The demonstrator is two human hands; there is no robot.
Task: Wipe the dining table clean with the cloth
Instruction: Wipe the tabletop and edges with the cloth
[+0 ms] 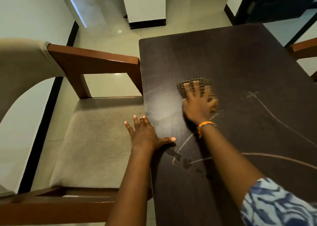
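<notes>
two hands are working at the dark worktop [240, 57]. the right hand [199, 102] is lying flat with fingers spread wide, pressing the cloth [193, 81] down onto the surface near the middle of the left side; only the cloth's patterned far edge is showing beyond the fingertips, and the hand is blurring as if mid-stroke. the left hand [147, 136] is holding nothing, its palm open and bracing at the worktop's left edge, thumb lying on the surface and fingers reaching over the chair [96, 140] seat. a hazy, dull patch is sitting between the two hands. pale chalk-like lines [267, 107] are crossing the surface to the right, and dark wet spots [187, 164] are lying near the right forearm.

the likely trouble from here: with the cloth only pinned under a flat palm, not gripped, it could be bunching or slipping out during a fast stroke. the lines and spots close to the person could also be getting missed or merely smeared.
</notes>
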